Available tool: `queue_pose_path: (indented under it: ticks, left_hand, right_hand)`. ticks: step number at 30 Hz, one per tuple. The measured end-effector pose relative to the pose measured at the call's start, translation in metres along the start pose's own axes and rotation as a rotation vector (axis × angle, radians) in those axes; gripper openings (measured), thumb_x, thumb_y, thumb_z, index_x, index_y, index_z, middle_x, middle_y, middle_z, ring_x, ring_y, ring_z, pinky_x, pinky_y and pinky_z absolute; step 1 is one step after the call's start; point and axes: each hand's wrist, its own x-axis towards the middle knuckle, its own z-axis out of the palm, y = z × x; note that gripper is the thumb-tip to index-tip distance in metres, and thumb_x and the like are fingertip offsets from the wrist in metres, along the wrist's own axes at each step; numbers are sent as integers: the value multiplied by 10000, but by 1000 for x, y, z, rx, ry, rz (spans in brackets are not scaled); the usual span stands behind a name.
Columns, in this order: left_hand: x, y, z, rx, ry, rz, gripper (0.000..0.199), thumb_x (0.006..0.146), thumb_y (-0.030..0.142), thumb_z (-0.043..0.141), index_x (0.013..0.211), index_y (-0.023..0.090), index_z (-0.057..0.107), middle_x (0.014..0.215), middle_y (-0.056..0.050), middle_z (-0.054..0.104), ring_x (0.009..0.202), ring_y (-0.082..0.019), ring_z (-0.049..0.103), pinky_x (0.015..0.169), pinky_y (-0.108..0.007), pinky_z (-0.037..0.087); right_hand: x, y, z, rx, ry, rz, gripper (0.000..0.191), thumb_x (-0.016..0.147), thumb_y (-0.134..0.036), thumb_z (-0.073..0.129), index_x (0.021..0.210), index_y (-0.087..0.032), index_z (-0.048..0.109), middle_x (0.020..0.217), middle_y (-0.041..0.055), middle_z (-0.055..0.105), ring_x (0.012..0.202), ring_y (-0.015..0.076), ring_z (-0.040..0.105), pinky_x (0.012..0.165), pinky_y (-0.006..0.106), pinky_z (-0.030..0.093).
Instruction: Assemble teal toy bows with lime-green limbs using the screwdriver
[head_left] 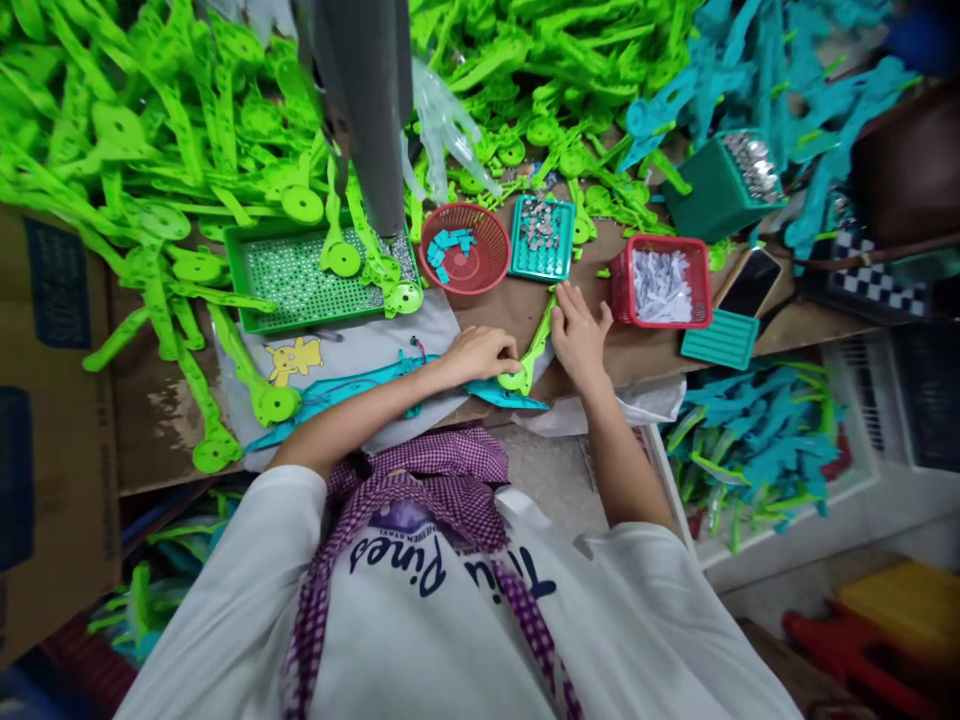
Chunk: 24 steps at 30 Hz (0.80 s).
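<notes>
A light-green plastic piece [535,352] with a round end and a narrow arm lies between my hands, over a long blue plastic piece [360,383]. My left hand [480,354] has its fingers curled and pinched at the green piece's round end. Anything small between those fingertips is hidden. My right hand [581,335] holds the upper end of the same arm, thumb side against it, with the outer fingers spread. Thin dark wires [418,347] rise from the blue piece, which runs beneath my left forearm.
Green pieces [120,130] are heaped behind and left. Nearby stand a green tray of small metal parts [300,275], a red round basket [469,270], a teal basket [541,240] and a red basket of white strips [661,285]. A grey upright post [371,110] stands behind; a phone [748,282] lies right.
</notes>
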Motion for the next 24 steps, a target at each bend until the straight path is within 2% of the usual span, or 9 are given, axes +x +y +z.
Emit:
queue_pose_path:
  ticks: [5,8,11,14,16,20,24]
  left_hand:
    - [-11,1,5,54,44,9,256,965,388,598,1096,223,742,1145,-62,739,1056,-238,670,901,-370,458]
    - [-15,0,8,49,67,-2,265,971,407,588,1102,235,741,1139,-53,739,1060,-226,668,921,-373,457]
    - [-15,-5,10,17,90,7,239,946,412,621,1044,243,757,1096,-36,752,1022,-217,679,893,-358,463]
    - [-13,-8,10,0,116,22,233,933,420,632,1013,245,763,1086,-26,759,1001,-215,687,856,-341,461]
    - [-13,-9,10,0,122,20,235,929,431,632,1005,251,763,1085,-22,760,1002,-214,689,849,-334,459]
    - [-12,-9,12,2,115,2,244,922,446,635,998,252,762,1084,-19,760,1013,-219,691,857,-328,458]
    - [-11,-9,12,5,122,-7,256,907,459,655,1022,252,750,1086,-11,762,1027,-218,689,869,-322,456]
  right_hand:
    - [0,0,4,-24,-6,7,533,1021,-313,250,1503,-240,466,1593,87,438,1507,216,365,1233,573,141]
    - [0,3,6,7,-18,16,530,1025,-337,243,1506,-264,455,1602,76,425,1509,213,362,1229,582,148]
    - [0,5,7,65,-12,20,536,1022,-371,249,1499,-251,462,1601,94,421,1513,210,356,1212,549,228]
    - [-1,2,6,64,52,21,551,1010,-386,267,1497,-218,463,1597,128,422,1508,210,365,1187,499,299]
    - [-1,-2,4,33,78,29,546,998,-372,285,1474,-207,495,1573,130,460,1496,225,385,1189,512,285]
    - [4,-9,-3,-34,47,21,534,969,-327,316,1421,-177,558,1507,122,547,1467,248,431,1199,530,241]
    - [3,-7,-6,-62,35,-3,535,969,-326,321,1422,-177,563,1500,115,556,1485,260,403,1210,536,207]
